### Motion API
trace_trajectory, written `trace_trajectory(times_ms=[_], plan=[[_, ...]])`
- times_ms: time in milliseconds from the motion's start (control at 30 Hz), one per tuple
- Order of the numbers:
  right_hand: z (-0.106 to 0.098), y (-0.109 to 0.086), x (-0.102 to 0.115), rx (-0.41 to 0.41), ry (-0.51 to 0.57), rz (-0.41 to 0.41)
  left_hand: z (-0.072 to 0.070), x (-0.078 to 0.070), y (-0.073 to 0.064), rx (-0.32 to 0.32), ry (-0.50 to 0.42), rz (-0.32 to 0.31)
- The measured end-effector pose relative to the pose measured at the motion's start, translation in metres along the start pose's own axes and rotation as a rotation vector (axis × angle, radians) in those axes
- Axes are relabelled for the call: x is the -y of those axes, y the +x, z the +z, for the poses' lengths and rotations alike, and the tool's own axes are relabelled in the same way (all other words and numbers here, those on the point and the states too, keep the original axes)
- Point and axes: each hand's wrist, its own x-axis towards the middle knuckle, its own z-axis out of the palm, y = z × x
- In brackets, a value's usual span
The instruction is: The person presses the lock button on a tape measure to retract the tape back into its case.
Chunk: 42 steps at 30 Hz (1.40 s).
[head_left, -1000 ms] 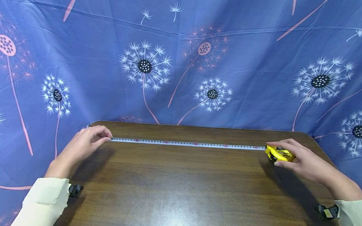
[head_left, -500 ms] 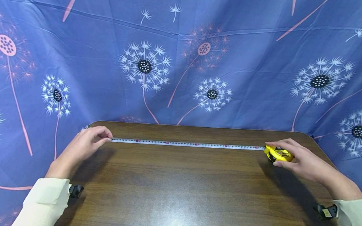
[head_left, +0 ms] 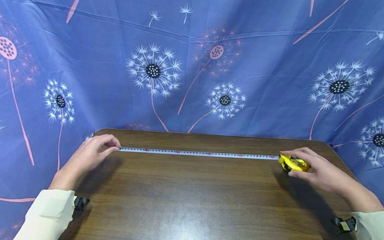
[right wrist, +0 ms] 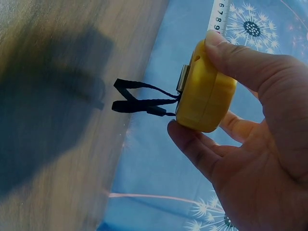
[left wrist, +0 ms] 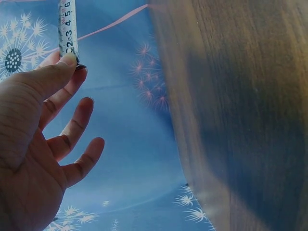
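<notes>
A yellow tape measure [head_left: 293,164] is gripped in my right hand [head_left: 328,172], at the right of the head view. Its white blade [head_left: 194,153] runs out straight to the left, close over the table. My left hand [head_left: 89,155] pinches the blade's hooked end between thumb and index finger. In the left wrist view the metal hook [left wrist: 81,67] peeks out past the thumb, and the other fingers are spread loosely. The right wrist view has the thumb at the blade's mouth, fingers under the yellow case [right wrist: 204,96], and a black strap [right wrist: 144,100] hanging from it.
Below both hands lies a brown wooden table [head_left: 178,195] with rounded far corners. Behind it and at both sides hangs a blue cloth [head_left: 268,65] with a dandelion print. Black wrist cameras [head_left: 81,203] sit at both cuffs.
The right hand with the tape measure has shifted slightly left, and the left hand has edged slightly right. The visible stretch of blade is a little shorter.
</notes>
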Motion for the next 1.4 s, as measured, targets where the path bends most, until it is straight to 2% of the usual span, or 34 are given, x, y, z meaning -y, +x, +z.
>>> trace_trajectory(times_ms=[567,933,1400], plan=[[0.0055,0.0035,0.0025,-0.021,0.006,-0.035,0.0017,0.0008,-0.0005,-0.020,0.012,0.032],[0.0055,0.0061,0.0059,-0.005,0.000,-0.017,0.0025,-0.0002,-0.0018,-0.008,0.011,0.016],[0.0093,0.0079,0.0046,-0.023,0.029,-0.056,0.0035,0.0003,-0.0047,-0.010,0.019,0.022]])
